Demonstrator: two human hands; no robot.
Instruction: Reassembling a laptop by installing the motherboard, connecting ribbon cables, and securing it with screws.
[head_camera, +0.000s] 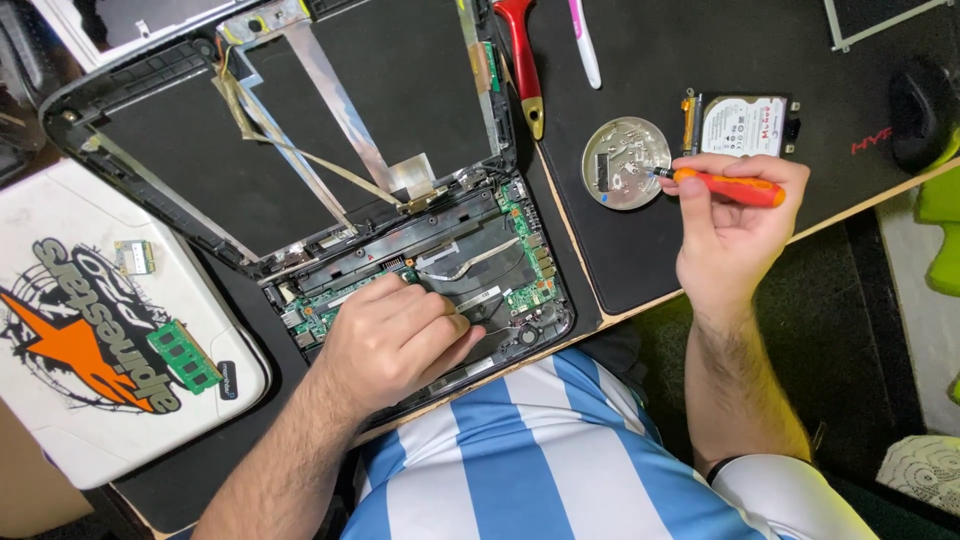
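Near the desk's front edge, the left hand rests curled on the opened laptop; the right hand grips an orange screwdriver, tip pointing left over the round metal dish.

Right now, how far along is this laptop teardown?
Done: the laptop lies open with its board bare, the hard drive sits out on the mat beside a round metal dish, and a green memory stick rests on the white lid at left. In hand: the right hand holds an orange screwdriver with its tip at the dish; the left hand rests on the board. Left: the board remains in the case.
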